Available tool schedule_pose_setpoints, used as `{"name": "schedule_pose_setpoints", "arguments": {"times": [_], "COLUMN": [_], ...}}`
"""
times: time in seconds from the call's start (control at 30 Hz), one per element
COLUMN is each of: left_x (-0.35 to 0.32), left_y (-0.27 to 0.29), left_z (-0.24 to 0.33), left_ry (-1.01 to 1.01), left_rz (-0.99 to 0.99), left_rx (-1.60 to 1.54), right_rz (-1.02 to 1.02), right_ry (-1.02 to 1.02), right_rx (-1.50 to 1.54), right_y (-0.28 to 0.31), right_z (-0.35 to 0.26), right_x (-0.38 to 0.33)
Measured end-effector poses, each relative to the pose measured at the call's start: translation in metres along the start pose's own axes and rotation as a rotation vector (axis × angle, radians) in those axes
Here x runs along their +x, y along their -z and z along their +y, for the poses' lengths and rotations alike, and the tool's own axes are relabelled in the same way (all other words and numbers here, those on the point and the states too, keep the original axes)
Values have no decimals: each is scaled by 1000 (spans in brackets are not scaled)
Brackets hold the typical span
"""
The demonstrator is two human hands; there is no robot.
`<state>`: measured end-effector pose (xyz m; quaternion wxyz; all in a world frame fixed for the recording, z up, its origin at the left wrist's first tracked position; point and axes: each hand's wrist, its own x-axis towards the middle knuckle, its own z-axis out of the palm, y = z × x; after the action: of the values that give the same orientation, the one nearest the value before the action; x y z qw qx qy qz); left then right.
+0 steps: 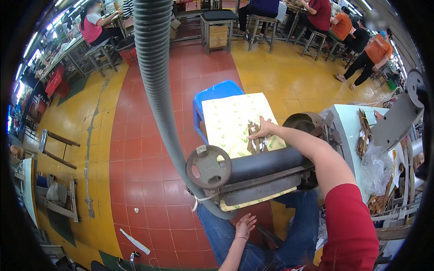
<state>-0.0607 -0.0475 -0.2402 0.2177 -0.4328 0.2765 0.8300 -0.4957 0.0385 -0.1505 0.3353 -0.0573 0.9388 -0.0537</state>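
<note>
A cluster of thin brown strips [254, 141] lies on a pale yellow printed sheet [233, 119], just right of the frame's centre. The sheet feeds out from a dark roller [264, 163] and rests on a blue plastic stool [212, 92] beyond the machine.

The right hand [264, 129] reaches over the roller and lies flat on the sheet, fingers spread and touching the upper end of the strips; its grip is wide open and closes on nothing, it only presses. To my eye, the step is laying or smoothing the strips on the sheet, and it goes best with a light, even press so that the pieces stay parallel and the sheet does not wrinkle. The sleeve and forearm pass very near the roller, so keeping them lifted off it looks wise.

The left hand [244, 226] sits low at the bottom centre, palm up over the lap, fingers loosely open and empty.

A round metal handwheel [209, 166] caps the roller's left end, and a grey ribbed hose [156, 77] drops from the top of the frame past it. To the right, a tabletop [346, 124] carries more brown strips [362, 135] and a clear plastic bag [376, 168].
</note>
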Motion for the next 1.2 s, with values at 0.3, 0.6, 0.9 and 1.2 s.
{"name": "schedule_pose_setpoints", "arguments": {"times": [0.3,0.6,0.9,1.2], "left_x": [4,4,4,1], "left_y": [-2,-1,-1,-2], "left_z": [1,0,0,4], "left_ry": [31,35,17,3], "left_rz": [16,4,4,-5], "left_rx": [-11,18,-42,65], "right_rz": [122,289,255,189], "right_ry": [276,369,343,498], "right_rx": [101,62,369,779], "right_y": [-9,-22,-13,69], "right_z": [2,4,-5,-39], "right_x": [22,25,15,-4]}}
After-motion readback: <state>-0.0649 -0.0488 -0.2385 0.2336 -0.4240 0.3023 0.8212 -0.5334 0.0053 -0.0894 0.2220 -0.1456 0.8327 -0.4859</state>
